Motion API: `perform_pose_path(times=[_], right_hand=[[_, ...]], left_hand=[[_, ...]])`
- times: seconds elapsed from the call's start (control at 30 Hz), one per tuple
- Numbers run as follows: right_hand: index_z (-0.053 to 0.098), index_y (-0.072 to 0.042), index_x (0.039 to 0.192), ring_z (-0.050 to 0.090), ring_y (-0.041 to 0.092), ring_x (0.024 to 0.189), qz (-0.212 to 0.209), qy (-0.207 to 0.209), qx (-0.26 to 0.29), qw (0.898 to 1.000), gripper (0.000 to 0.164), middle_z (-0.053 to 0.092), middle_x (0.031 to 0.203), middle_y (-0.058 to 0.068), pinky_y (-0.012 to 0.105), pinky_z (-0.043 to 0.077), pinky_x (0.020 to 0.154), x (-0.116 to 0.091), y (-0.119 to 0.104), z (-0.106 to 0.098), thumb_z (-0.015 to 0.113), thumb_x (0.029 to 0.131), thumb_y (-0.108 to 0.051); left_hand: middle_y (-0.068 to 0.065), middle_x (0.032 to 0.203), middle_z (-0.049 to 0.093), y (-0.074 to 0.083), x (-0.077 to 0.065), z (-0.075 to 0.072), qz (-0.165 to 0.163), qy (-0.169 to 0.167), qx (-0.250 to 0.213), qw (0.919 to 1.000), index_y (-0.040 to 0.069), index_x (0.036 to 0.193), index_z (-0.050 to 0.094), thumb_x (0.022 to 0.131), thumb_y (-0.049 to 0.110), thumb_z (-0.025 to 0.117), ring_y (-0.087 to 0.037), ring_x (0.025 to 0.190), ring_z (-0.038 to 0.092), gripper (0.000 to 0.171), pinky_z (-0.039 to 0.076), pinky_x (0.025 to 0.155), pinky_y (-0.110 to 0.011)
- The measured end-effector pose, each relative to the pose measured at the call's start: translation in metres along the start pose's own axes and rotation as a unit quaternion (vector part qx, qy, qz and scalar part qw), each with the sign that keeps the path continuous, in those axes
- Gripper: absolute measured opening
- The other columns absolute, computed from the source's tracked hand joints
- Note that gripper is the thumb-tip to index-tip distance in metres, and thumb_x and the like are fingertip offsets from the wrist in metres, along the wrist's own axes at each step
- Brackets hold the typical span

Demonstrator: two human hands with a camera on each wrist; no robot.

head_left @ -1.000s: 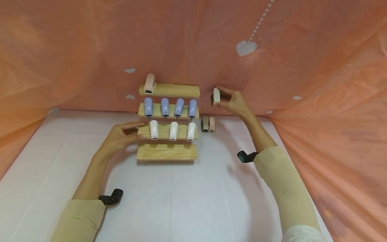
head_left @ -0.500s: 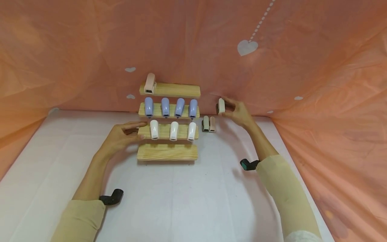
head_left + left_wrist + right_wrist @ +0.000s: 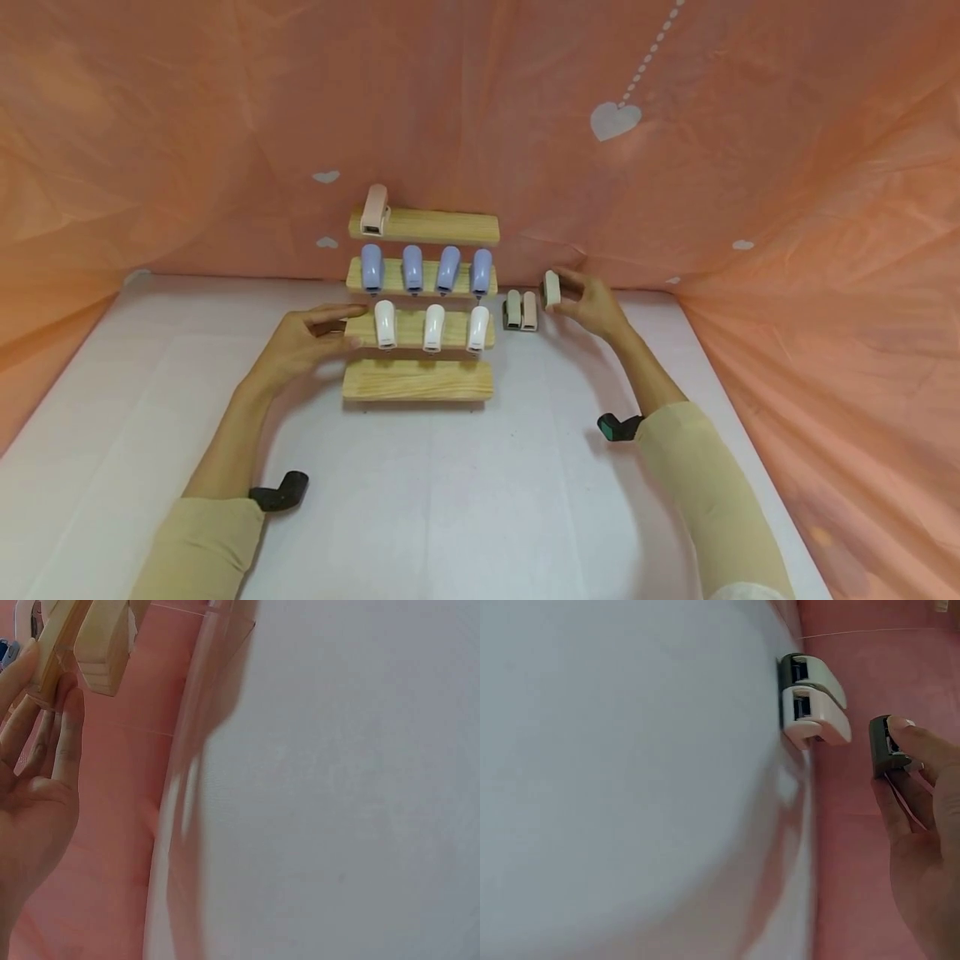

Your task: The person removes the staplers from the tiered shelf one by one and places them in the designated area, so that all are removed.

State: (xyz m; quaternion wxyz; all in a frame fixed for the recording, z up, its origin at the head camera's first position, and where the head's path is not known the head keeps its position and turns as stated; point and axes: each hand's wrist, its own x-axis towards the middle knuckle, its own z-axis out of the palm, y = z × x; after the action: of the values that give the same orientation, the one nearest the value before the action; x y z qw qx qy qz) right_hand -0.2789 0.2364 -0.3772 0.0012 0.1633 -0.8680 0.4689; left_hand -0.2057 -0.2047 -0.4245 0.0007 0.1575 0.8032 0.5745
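The right hand [image 3: 592,302] pinches a small cream-coloured plastic stapler with a dark underside [image 3: 551,288] between thumb and fingertips, holding it just above the white worktop [image 3: 465,492] near its far edge, close to the salmon-pink heart-printed backdrop cloth [image 3: 675,167]. In the right wrist view the thumb lies over the stapler's dark end [image 3: 886,746] and the fingers curl behind it. Just left of the held stapler, two more small staplers stand side by side and touching on the worktop: a grey-green one [image 3: 513,308] and a pale pink one [image 3: 529,309]; the wrist view shows the same pair [image 3: 810,701] apart from the hand.

The left hand [image 3: 303,342] rests against the left end of a stepped pale wooden display rack with four shelves [image 3: 417,379], its fingers fairly straight and touching the end of the second shelf from the bottom; the left wrist view shows fingertips laid along the wood [image 3: 82,645] without wrapping it. The rack stands towards the far edge of the worktop, about midway across. On the top shelf a single pale pink stapler [image 3: 373,209] sits at the left end. The next shelf carries four lavender-blue staplers [image 3: 426,268] in a row, and the one below holds three white staplers [image 3: 432,327]. The bottom shelf is bare wood. Both forearms wear beige sleeves [image 3: 697,483].
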Motion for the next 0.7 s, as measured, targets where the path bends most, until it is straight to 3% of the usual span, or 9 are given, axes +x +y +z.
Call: perform_pose_path(times=[0.2,0.4,0.57,0.7], right_hand=[[0.045,0.004,0.145,0.053,0.039,0.127,0.010,0.000,0.029,1.000,0.071,0.054,0.137,0.027,0.048,0.044,0.105,0.005,0.034,0.007,0.075,0.082,0.009],[0.046,-0.002,0.146,0.056,0.035,0.124,0.028,0.002,-0.003,1.000,0.072,0.056,0.138,0.023,0.040,0.050,0.099,0.005,0.048,0.012,0.078,0.082,0.003],[0.051,-0.002,0.143,0.058,0.033,0.121,0.019,0.012,-0.046,0.999,0.070,0.060,0.133,0.021,0.041,0.045,0.104,0.004,0.058,0.018,0.082,0.079,-0.001],[0.052,-0.002,0.141,0.060,0.032,0.119,0.023,0.013,-0.033,0.999,0.070,0.061,0.132,0.021,0.042,0.047,0.103,0.003,0.063,0.023,0.082,0.078,0.000]], left_hand=[[-0.013,0.140,0.056,-0.001,-0.001,0.002,0.001,0.005,-0.003,1.0000,0.006,0.133,0.064,0.088,0.018,0.078,-0.011,0.115,0.057,0.049,0.049,0.092,-0.016],[-0.012,0.140,0.056,-0.002,0.000,0.001,-0.005,0.003,0.002,1.0000,0.007,0.134,0.063,0.088,0.020,0.078,-0.011,0.117,0.056,0.050,0.047,0.093,-0.015],[-0.014,0.140,0.056,-0.001,0.000,0.001,0.000,0.003,-0.002,1.0000,0.005,0.134,0.063,0.088,0.020,0.078,-0.012,0.115,0.057,0.051,0.048,0.091,-0.015],[-0.015,0.139,0.056,-0.001,-0.001,0.001,0.003,0.004,-0.003,1.0000,0.004,0.133,0.063,0.088,0.018,0.078,-0.009,0.112,0.058,0.050,0.048,0.091,-0.015]])
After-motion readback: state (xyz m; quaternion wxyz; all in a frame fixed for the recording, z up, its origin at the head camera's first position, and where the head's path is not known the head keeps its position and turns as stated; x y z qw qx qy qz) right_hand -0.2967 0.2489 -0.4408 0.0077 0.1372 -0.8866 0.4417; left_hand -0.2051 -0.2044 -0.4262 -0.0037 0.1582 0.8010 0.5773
